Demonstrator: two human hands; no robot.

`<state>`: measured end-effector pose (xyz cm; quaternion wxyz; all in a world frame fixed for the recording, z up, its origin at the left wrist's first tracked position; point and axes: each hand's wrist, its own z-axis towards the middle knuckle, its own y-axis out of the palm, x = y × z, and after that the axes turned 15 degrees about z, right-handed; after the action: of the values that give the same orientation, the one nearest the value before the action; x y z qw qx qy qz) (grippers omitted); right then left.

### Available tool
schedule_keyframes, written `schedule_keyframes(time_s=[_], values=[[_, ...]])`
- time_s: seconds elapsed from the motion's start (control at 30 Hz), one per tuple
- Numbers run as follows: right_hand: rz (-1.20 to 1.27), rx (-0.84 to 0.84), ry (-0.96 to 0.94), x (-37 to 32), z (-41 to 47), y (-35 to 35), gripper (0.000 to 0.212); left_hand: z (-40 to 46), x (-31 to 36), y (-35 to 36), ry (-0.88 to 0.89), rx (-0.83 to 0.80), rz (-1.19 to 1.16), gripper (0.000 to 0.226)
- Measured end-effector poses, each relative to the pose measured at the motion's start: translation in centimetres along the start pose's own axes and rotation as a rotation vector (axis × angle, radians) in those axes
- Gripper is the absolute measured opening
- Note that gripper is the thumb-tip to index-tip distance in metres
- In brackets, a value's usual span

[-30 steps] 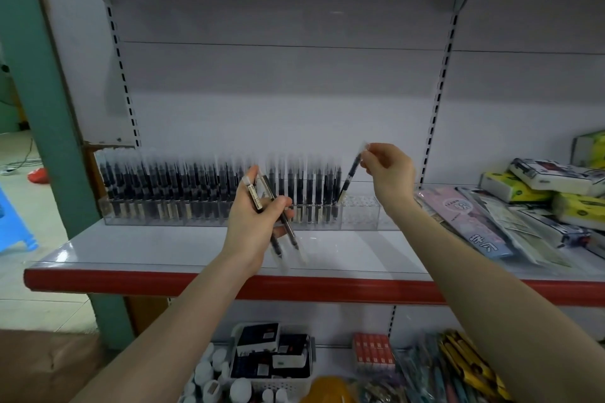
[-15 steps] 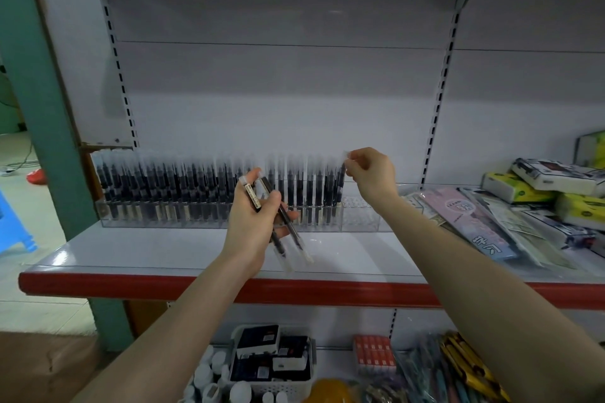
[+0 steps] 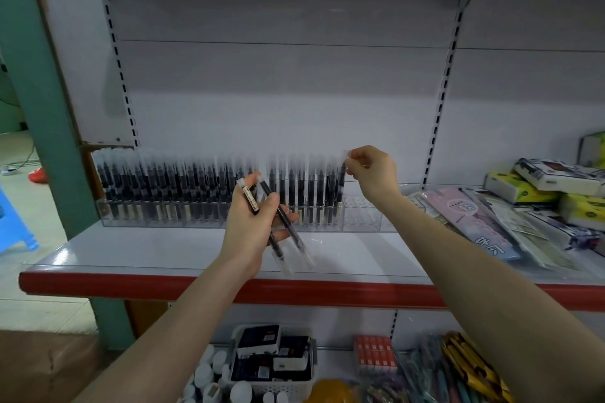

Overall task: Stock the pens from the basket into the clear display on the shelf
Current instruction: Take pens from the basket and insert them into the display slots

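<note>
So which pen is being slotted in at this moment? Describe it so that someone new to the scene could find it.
Start at the white shelf with the red front edge, then find the long clear display at its back, packed with upright dark pens. The pen is the last one at the right end of that row. Unlike its neighbours, its clear cap is pinched by the right hand, with empty slots beyond it.

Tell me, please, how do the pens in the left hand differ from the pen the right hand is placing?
The pens in the left hand are several, slanted, clear caps pointing down, off the clear display. The pen at the right hand, the rightmost pen, is single, near upright, cap up, standing in the display. All share dark barrels and clear caps.
</note>
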<state>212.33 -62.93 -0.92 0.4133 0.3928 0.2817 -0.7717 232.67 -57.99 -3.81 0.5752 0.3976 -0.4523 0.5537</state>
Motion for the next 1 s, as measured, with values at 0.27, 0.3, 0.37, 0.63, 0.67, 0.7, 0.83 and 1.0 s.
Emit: schedule_keyframes(time_s=[0.27,0.3,0.37,0.63,0.67,0.7,0.83,1.0], values=[[0.003,-0.034,-0.030,-0.1,0.0,0.0,0.017,-0.2,0.0,-0.1,0.008,-0.001,-0.003,0.037],[0.010,-0.034,-0.024,-0.1,0.1,0.0,0.017,-0.2,0.0,-0.1,0.008,-0.001,-0.004,0.037],[0.010,-0.034,-0.022,-0.1,0.3,0.0,0.016,-0.2,-0.1,-0.1,0.010,-0.003,-0.003,0.037],[-0.080,-0.076,-0.011,0.7,-0.4,0.1,0.017,-0.1,-0.5,-0.1,0.012,0.011,0.014,0.037],[-0.076,-0.065,-0.006,0.8,-0.4,0.1,0.017,-0.1,-0.6,0.0,0.015,0.011,0.017,0.037],[-0.073,-0.060,0.001,0.9,-0.3,0.1,0.018,-0.1,-0.6,0.0,0.017,0.012,0.020,0.038],[-0.110,-0.085,0.067,0.5,-0.1,-0.3,0.025,-0.1,-0.4,0.1,0.022,0.020,0.001,0.036],[0.069,0.022,0.068,-0.5,-3.7,-0.7,0.027,-0.1,0.0,0.0,0.027,0.091,-0.083,0.027]])
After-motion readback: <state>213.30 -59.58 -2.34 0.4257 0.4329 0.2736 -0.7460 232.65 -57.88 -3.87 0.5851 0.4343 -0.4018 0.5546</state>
